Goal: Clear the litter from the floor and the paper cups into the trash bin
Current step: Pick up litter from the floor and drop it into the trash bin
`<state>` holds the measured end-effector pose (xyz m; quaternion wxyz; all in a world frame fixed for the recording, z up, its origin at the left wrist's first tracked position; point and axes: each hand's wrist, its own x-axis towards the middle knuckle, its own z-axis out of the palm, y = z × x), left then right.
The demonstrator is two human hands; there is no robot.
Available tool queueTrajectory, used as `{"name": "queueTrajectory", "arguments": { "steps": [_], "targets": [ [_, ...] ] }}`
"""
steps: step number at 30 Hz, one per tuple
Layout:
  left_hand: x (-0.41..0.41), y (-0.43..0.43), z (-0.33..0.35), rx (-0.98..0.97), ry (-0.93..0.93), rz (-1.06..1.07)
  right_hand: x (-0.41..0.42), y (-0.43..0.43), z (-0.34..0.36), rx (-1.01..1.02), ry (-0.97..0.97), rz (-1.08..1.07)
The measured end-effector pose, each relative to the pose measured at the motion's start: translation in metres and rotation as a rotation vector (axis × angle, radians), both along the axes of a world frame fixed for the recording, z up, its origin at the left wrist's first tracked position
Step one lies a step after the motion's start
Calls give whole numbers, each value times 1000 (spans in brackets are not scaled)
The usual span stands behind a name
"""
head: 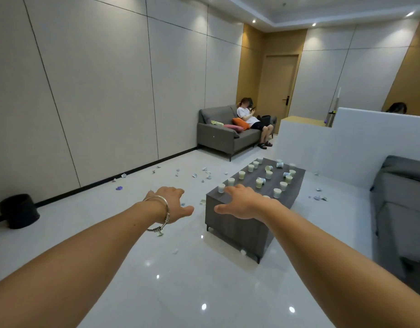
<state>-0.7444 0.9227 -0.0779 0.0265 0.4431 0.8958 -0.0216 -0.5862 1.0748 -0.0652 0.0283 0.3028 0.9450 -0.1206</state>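
Several paper cups point(277, 192) stand or lie tipped on a dark grey coffee table point(237, 223) ahead of me. Small scraps of litter point(194, 175) are strewn over the white floor left of the table, and more litter lies to its right. A black trash bin point(19, 211) stands against the left wall. My left hand point(173, 204), with a metal bangle at the wrist, is stretched out, palm down, fingers apart, holding nothing. My right hand point(242, 203) reaches out the same way in front of the table's near end, empty.
A grey sofa point(218, 136) at the back wall seats a person point(251, 120). Another grey sofa point(403, 209) is at the right edge. A white partition point(346, 143) runs behind the table. A door point(277, 84) is at the far wall.
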Motion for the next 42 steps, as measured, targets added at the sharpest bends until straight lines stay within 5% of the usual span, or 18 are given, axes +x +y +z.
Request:
{"name": "queueTrajectory", "arguments": {
  "steps": [25, 42],
  "targets": [
    [-413, 283, -59, -73, -113, 263, -465, 315, -54, -93, -99, 287],
    [-687, 377, -202, -117, -270, 197, -732, 391, -218, -311, -309, 202]
  ]
}}
